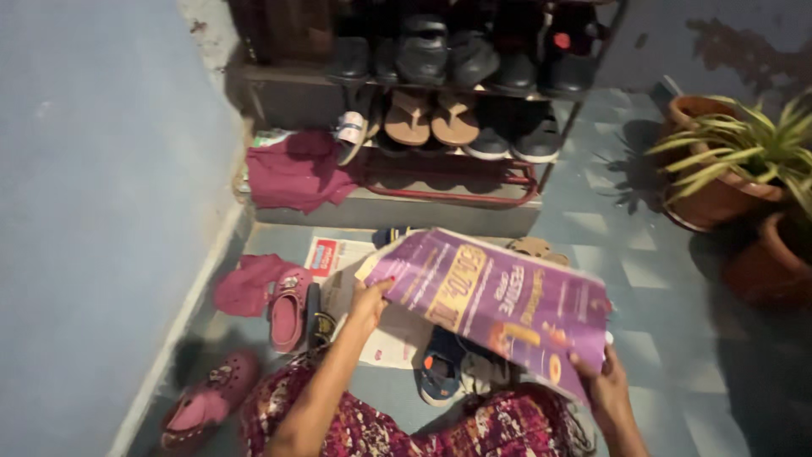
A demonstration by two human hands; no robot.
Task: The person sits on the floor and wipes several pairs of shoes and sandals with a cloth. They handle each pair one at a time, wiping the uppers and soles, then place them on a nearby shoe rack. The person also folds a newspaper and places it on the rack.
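Both hands grip a purple newspaper (495,300) above the floor: the left hand (370,302) pinches its upper-left edge, the right hand (599,378) closes fingers on its lower-right corner. Its long axis slants from upper left down to lower right. Behind, a 2-shelf rack (448,182) holds sandals (431,118) and dark shoes (448,55).

Shoe rack (423,85) top centre, potted plants (736,169) far right, newspaper (499,296) mid-frame over sandals (440,372), clogs (288,309) lower left.
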